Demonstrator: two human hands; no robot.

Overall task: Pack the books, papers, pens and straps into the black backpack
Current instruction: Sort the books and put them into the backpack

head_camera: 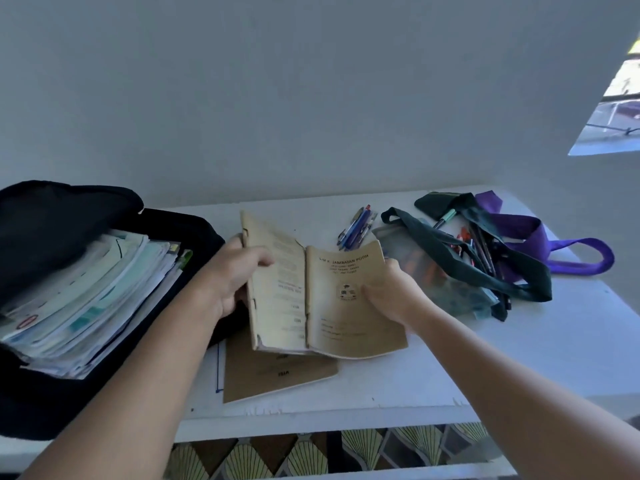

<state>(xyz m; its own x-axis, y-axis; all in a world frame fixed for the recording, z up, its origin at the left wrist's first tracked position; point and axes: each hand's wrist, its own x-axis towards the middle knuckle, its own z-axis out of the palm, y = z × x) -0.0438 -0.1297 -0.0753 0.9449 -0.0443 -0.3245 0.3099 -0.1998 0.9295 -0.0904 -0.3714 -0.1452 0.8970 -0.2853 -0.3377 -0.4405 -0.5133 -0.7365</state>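
Left hand [231,278] and right hand [389,295] each with grip clamped on worn tan paper exercise books [322,299], above white surface [519,358], open black fabric backpack [41,216] stuffed with papers [86,299] at left

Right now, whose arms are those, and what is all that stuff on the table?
There is no robot here. A person wears a camera on their head, so you see their own two arms from above. The left hand and the right hand hold brown exercise books by their edges, fingers curled round them. Another brown book lies underneath on the white table. On the left, the black backpack is open, with a stack of papers inside. Further back lie some pens, a dark green strap and a purple strap.
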